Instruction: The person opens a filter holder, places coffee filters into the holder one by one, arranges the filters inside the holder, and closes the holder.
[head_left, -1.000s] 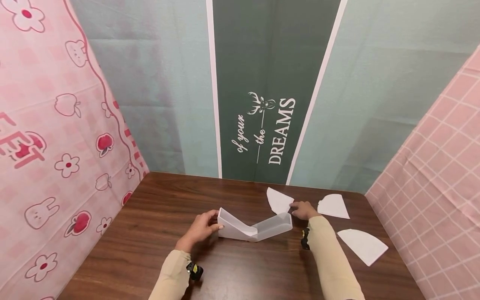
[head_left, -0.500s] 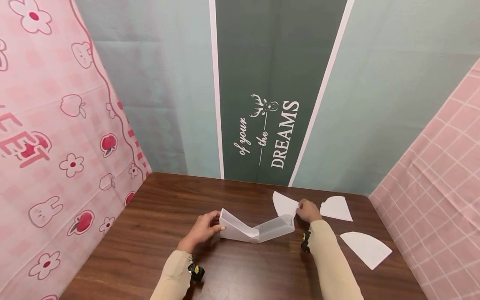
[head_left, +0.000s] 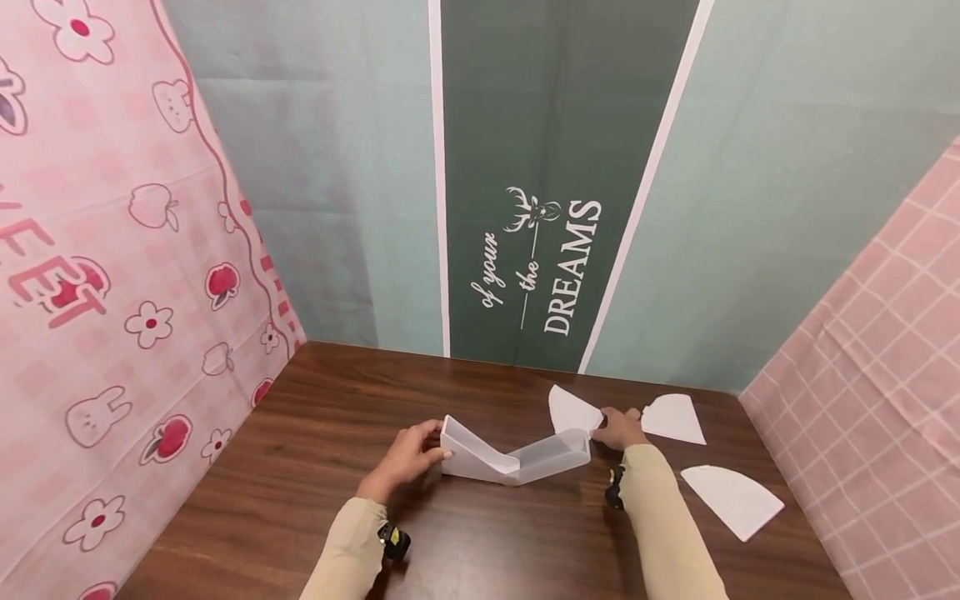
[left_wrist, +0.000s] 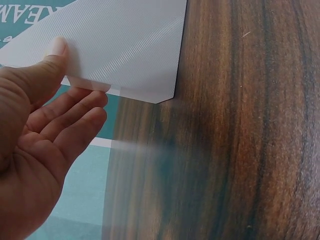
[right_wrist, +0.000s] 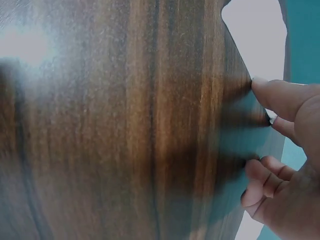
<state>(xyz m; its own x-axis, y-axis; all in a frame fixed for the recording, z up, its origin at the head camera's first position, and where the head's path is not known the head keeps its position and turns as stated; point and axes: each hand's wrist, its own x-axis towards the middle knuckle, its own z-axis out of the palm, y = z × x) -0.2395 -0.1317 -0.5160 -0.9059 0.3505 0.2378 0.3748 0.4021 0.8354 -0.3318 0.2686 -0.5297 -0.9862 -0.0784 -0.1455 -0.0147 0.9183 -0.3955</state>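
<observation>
My left hand (head_left: 408, 457) grips the outer end of a translucent, V-shaped plastic holder (head_left: 551, 458) standing on the table. The left wrist view shows the thumb on the near face of its pale ribbed wall (left_wrist: 125, 50) and the fingers behind. Beyond the holder's right end, my right hand (head_left: 621, 427) pinches the corner of a white fan-shaped sheet (head_left: 573, 411) between thumb and index finger. In the right wrist view, that hand (right_wrist: 292, 135) has its thumb on the edge of the sheet (right_wrist: 257, 37), the other fingers bent below.
Two more white fan-shaped sheets lie on the right side of the brown table (head_left: 480, 542), one farther back (head_left: 673, 418) and one nearer (head_left: 735, 500). Patterned cloths hang behind the table and on both sides. Each wrist carries a small black device.
The right hand has shifted slightly at the sheet's corner, with its other fingers now spread farther right. The left hand keeps its hold. The head view has shifted a little.
</observation>
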